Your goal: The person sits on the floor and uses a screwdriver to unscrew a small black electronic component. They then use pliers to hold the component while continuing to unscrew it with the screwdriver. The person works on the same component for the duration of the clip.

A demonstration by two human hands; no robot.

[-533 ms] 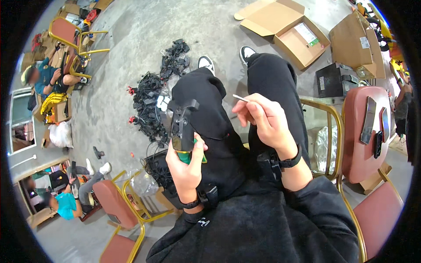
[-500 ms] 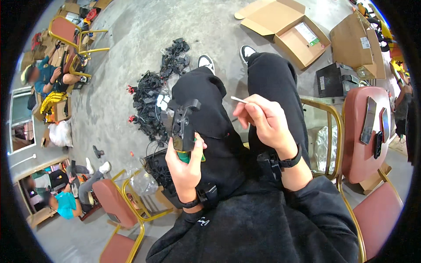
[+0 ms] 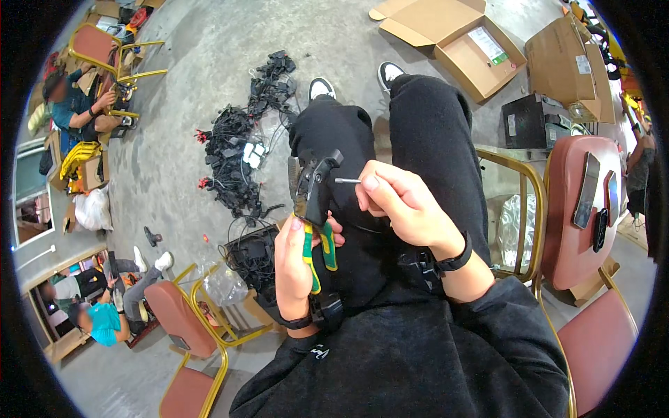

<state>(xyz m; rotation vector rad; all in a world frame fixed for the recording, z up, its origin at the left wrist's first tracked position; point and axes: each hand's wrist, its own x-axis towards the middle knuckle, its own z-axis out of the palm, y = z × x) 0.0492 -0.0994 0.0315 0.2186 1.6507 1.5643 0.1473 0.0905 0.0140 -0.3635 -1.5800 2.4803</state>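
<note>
My left hand [image 3: 296, 261] grips a crimping tool [image 3: 311, 202] with green and yellow handles, its black head pointing up over my left knee. My right hand [image 3: 404, 205] pinches a thin grey cable end [image 3: 347, 181] between thumb and forefinger, its tip right beside the tool's black head. Both hands are above my lap, over black trousers. A black band sits on each wrist.
A pile of black cables and adapters [image 3: 240, 150] lies on the concrete floor ahead left. Open cardboard boxes [image 3: 460, 42] stand far right. A red chair [image 3: 592, 209] at my right carries phones. Red and gold chairs [image 3: 185, 317] stand lower left. Other people [image 3: 77, 104] sit at left.
My right hand has brought the cable end leftward, closer to the tool's head. The left hand has kept the tool upright.
</note>
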